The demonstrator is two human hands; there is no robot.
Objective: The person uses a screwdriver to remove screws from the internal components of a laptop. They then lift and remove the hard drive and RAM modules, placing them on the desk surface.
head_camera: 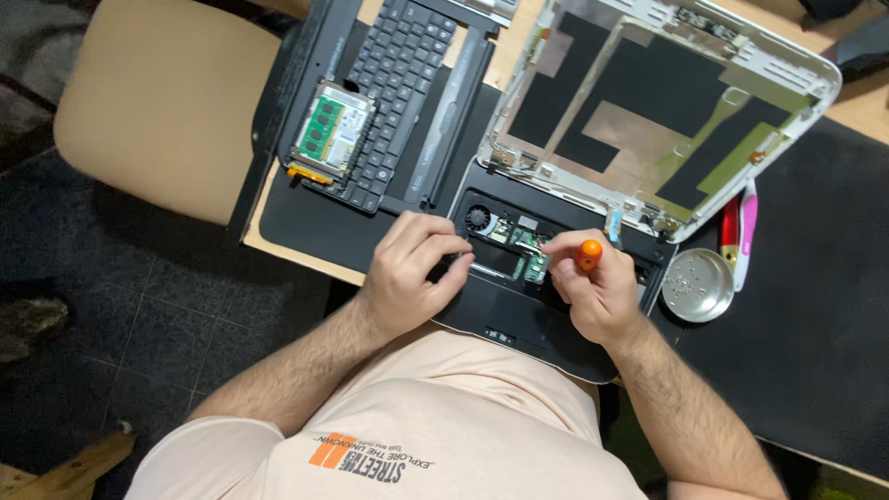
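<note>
The orange-handled screwdriver stands almost upright inside the closed right-hand grip, tip down into the opened black laptop base — its fan and green board exposed — which lies flat under both grips.

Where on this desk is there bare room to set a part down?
Bare black mat lies right of the round metal dish, and a strip below the detached black keyboard. It is crowded around the opened black laptop base, where left hand and right hand work.
</note>
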